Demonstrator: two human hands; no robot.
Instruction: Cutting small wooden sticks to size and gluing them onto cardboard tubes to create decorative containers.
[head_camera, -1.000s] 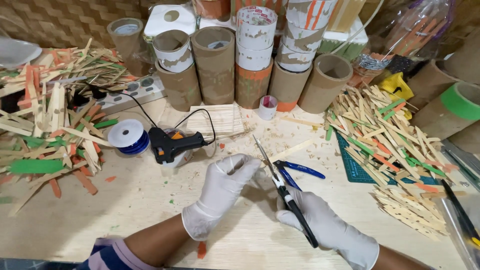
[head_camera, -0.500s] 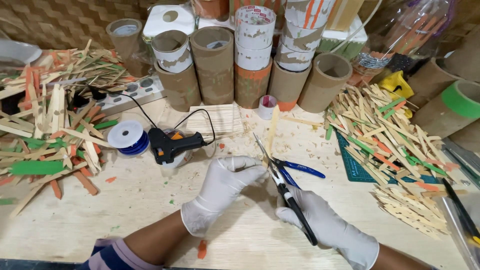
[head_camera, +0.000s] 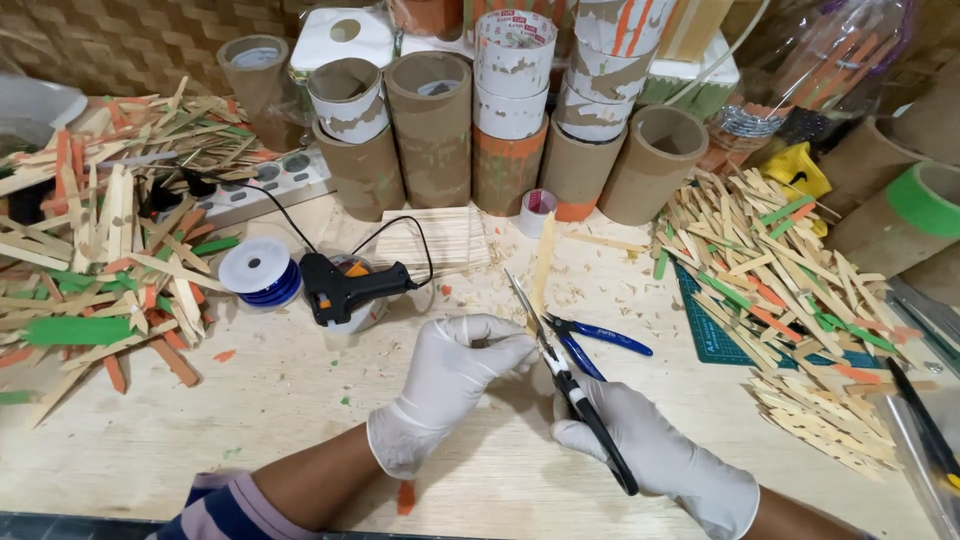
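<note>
Bare tabletop (head_camera: 250, 420) left of the hands, glue gun (head_camera: 350, 288) and blue pliers (head_camera: 595, 340) close ahead

Centre front: the left hand (head_camera: 450, 385) and the right hand (head_camera: 650, 450) are side by side on the table (head_camera: 280, 440), the left one holding a wooden stick (head_camera: 543, 270), the right one holding scissors (head_camera: 565, 375) that touch the stick.
Just right of scissors: pliers (head_camera: 595, 340) lie on the table.
Left of the hands: the glue gun (head_camera: 350, 287), and further left the wire spool (head_camera: 258, 272).
Behind the glue gun: a power strip (head_camera: 270, 185).
Back row: cardboard tubes (head_camera: 430, 125) stand behind a flat bundle of sticks (head_camera: 440, 240).
Far left: a pile of sticks (head_camera: 100, 230).
Far right: another stick pile (head_camera: 790, 290), partly on a cutting mat (head_camera: 705, 335).
</note>
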